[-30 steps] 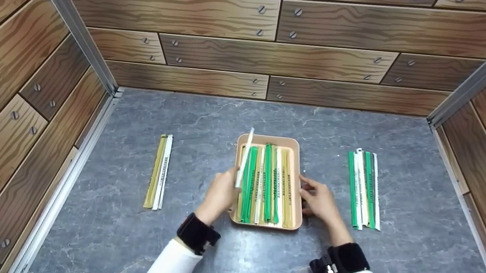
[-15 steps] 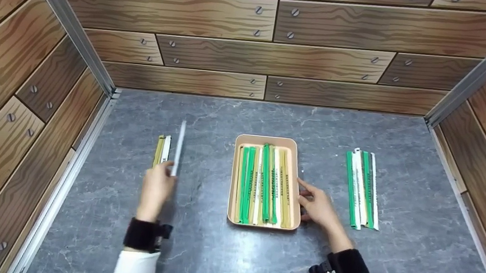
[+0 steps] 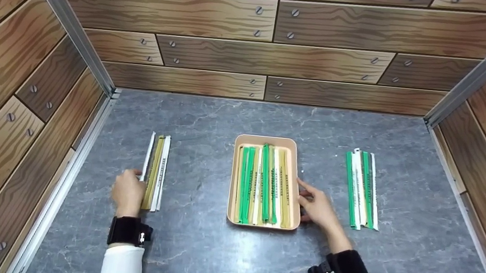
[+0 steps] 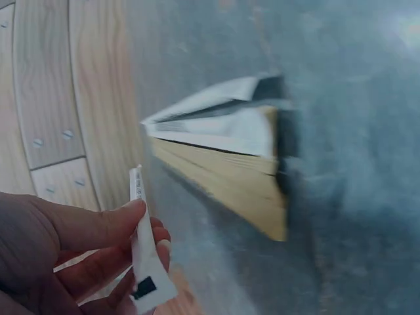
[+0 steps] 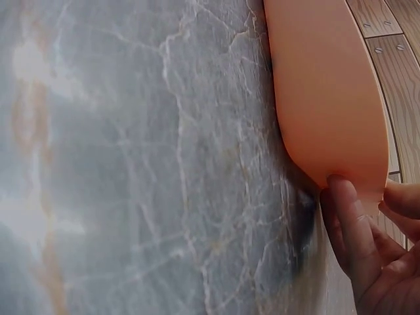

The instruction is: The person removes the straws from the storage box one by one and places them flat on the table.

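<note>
My left hand (image 3: 127,191) pinches a white paper-wrapped straw (image 4: 144,256) between thumb and fingers, at the left side of a small row on the table. That row has tan wrapped straws (image 3: 153,172) and white wrapped straws (image 3: 161,173) lying side by side. In the middle stands a peach-coloured tray (image 3: 271,141) holding several green, white and tan wrapped straws (image 3: 268,183). My right hand (image 3: 318,207) touches the tray's right wall with its fingertips; in the right wrist view the fingers rest against the wall and the thumb is near the rim.
Another row of green, white and dark-edged wrapped straws (image 3: 361,190) lies on the grey marbled table (image 3: 213,258) to the right. Wood-patterned panels (image 3: 215,53) enclose the back and both sides.
My left hand has carried the white straw from the tray leftward, across the left row to its far side. My right hand stays at the tray.
</note>
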The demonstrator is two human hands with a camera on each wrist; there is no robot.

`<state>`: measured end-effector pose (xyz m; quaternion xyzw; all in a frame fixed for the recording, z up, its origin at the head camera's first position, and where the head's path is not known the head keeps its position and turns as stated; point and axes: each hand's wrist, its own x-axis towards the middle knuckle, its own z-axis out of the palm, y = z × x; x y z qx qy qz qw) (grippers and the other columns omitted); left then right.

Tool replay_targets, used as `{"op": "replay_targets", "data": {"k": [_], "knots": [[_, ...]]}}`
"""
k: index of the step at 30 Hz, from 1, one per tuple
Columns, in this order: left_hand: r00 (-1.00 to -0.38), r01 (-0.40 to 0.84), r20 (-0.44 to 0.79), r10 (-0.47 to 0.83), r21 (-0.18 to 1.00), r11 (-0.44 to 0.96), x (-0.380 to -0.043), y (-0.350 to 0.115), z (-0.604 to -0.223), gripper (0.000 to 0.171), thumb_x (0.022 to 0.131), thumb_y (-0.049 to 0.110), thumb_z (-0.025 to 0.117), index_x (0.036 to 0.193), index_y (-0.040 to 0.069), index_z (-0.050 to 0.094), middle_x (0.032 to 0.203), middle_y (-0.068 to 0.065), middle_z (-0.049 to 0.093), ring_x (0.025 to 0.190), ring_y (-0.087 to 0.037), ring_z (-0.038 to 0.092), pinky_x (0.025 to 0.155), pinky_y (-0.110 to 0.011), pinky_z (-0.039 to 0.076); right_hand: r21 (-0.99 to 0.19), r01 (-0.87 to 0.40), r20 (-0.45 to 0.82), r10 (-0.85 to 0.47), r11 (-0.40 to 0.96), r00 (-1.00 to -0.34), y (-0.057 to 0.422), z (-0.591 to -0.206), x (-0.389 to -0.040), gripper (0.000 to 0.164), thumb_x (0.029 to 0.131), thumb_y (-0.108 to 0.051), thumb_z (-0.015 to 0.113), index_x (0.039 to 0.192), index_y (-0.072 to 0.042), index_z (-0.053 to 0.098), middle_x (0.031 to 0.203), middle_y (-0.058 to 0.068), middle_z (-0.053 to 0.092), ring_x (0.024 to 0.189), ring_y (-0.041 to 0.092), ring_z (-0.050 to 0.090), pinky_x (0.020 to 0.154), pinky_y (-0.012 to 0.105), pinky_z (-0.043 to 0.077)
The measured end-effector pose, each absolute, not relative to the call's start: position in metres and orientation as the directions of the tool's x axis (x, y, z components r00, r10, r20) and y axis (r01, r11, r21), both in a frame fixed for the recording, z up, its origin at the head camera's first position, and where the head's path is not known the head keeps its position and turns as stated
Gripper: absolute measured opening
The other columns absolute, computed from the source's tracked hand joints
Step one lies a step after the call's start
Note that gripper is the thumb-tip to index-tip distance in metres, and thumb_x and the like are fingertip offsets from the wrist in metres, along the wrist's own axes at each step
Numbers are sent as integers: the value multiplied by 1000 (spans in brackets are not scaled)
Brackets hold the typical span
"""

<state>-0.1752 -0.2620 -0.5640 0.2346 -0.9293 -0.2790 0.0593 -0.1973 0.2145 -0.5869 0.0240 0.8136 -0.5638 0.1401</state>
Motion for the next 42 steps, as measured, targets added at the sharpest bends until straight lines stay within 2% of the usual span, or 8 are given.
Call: {"op": "replay_targets", "data": {"k": [4, 13, 17, 23, 28, 33, 38, 42], "knots": [[-883, -424, -62, -464, 529, 735, -175, -264, -569, 35, 80, -1, 63, 115, 0, 69, 104, -31, 66, 85, -48, 64, 65, -54, 51, -912, 201, -259, -121, 359, -958, 214, -587, -198, 54, 98, -2, 56, 149, -12, 42, 117, 25, 60, 88, 30, 67, 54, 41, 58], [-896, -421, -110, -431, 520, 743, -173, -263, -572, 38, 83, -4, 51, 115, 2, 70, 112, -30, 64, 95, -49, 61, 74, -58, 49, -903, 231, -290, -116, 363, -950, 213, -584, -198, 54, 100, -4, 54, 151, -14, 40, 119, 26, 58, 87, 30, 67, 56, 41, 59], [-908, -406, -138, -395, 516, 754, -171, -259, -569, 39, 85, -3, 49, 119, 1, 67, 112, -31, 63, 95, -49, 61, 73, -58, 49, -899, 233, -295, -119, 371, -948, 213, -585, -198, 54, 100, -5, 54, 151, -15, 40, 120, 25, 58, 88, 29, 67, 56, 41, 59], [-939, -318, -63, -338, 528, 787, -178, -230, -547, 39, 87, 0, 53, 124, 0, 65, 106, -31, 65, 88, -47, 64, 67, -57, 51, -907, 230, -288, -123, 352, -950, 215, -586, -198, 54, 99, -5, 54, 151, -14, 39, 121, 26, 58, 91, 31, 66, 56, 42, 59], [-984, -110, 46, -174, 607, 787, -179, -183, -530, 40, 81, -2, 60, 120, -5, 65, 98, -24, 69, 86, -38, 67, 71, -50, 55, -904, 241, -297, -115, 353, -948, 216, -588, -197, 55, 99, -5, 54, 151, -17, 40, 119, 25, 59, 87, 30, 67, 53, 44, 58], [-997, 72, 54, 49, 652, 755, -176, -132, -531, 34, 83, -1, 66, 117, -6, 65, 92, -18, 69, 79, -30, 68, 70, -42, 57, -907, 245, -300, -116, 341, -947, 215, -589, -197, 56, 99, -3, 54, 151, -18, 41, 116, 25, 59, 83, 30, 67, 51, 45, 58], [-980, 142, -5, 200, 687, 713, -173, -87, -537, 36, 86, 2, 67, 121, -6, 62, 96, -18, 69, 80, -26, 68, 67, -32, 58, -919, 244, -293, -120, 311, -948, 215, -589, -196, 55, 99, -3, 53, 151, -16, 41, 114, 25, 60, 83, 30, 66, 51, 46, 57], [-967, 146, -53, 250, 687, 712, -174, -59, -542, 41, 86, 4, 69, 125, -6, 60, 99, -18, 69, 83, -24, 67, 67, -26, 56, -920, 246, -294, -123, 306, -948, 215, -589, -196, 55, 99, -3, 53, 151, -16, 40, 114, 25, 61, 84, 30, 66, 51, 46, 57]]}}
